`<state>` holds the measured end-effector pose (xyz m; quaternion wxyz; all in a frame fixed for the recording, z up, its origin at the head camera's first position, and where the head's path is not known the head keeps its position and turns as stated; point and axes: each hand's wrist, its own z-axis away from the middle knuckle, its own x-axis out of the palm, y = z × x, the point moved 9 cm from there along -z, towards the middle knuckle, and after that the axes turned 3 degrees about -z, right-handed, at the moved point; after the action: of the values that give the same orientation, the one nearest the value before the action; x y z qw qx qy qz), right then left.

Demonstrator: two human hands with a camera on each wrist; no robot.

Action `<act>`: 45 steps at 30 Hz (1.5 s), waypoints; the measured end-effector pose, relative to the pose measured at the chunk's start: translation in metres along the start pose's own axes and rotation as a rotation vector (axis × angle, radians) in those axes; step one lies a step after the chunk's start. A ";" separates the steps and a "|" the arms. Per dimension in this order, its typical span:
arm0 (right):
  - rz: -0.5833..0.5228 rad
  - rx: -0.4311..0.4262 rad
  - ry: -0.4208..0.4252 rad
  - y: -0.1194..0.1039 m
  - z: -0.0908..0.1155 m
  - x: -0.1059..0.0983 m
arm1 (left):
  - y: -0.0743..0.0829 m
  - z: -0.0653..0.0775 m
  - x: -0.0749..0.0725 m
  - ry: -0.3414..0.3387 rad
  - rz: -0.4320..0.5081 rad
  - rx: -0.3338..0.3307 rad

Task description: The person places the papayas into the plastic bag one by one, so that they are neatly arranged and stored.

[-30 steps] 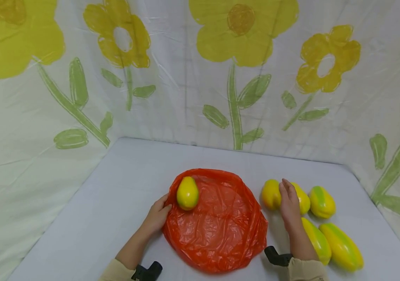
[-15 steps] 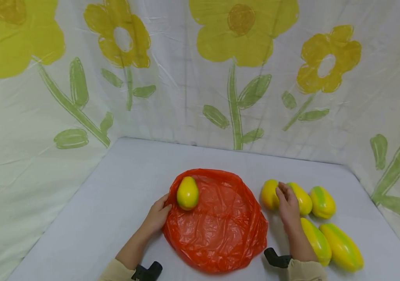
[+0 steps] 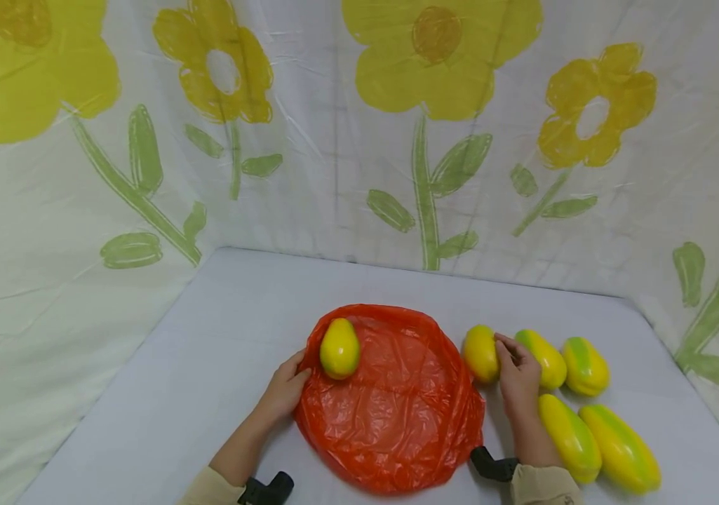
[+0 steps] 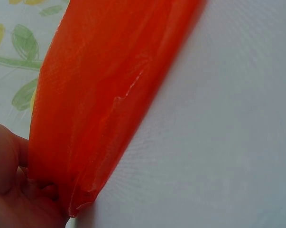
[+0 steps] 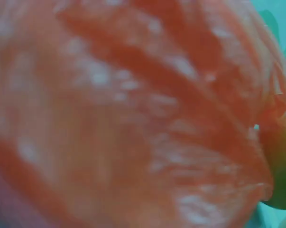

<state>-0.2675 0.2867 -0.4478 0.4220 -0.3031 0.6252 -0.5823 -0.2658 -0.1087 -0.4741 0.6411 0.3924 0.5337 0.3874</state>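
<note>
A red plastic bag [image 3: 391, 407] lies spread with its mouth up in the middle of the table; one yellow-green papaya [image 3: 339, 348] rests inside at its left. My left hand [image 3: 285, 388] grips the bag's left rim, with the thumb on the near side. In the left wrist view, the hand [image 4: 19, 180] holds the edge of the red film. To the right of the bag, my right hand [image 3: 520, 375] has its bent fingers against the right side of another papaya [image 3: 480, 354]; the fingers' far side is hidden. Red film fills most of the right wrist view, blurred.
Several more papayas lie right of my right hand: two at the back [image 3: 542, 359], [image 3: 586, 366] and two nearer [image 3: 570, 438], [image 3: 621, 449]. A flower-printed curtain [image 3: 308, 175] hangs behind the white table [image 3: 220, 322].
My right hand has bent its fingers and moved slightly left, and the papaya at its fingers has shifted left towards the bag. My left hand keeps its hold on the rim.
</note>
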 end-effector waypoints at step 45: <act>-0.183 0.169 -0.117 0.024 -0.001 0.016 | -0.005 -0.002 0.000 0.007 0.012 0.015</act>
<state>-0.2733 0.2766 -0.4747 0.4270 -0.3558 0.5181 -0.6502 -0.2676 -0.1105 -0.4785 0.6340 0.3987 0.5367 0.3886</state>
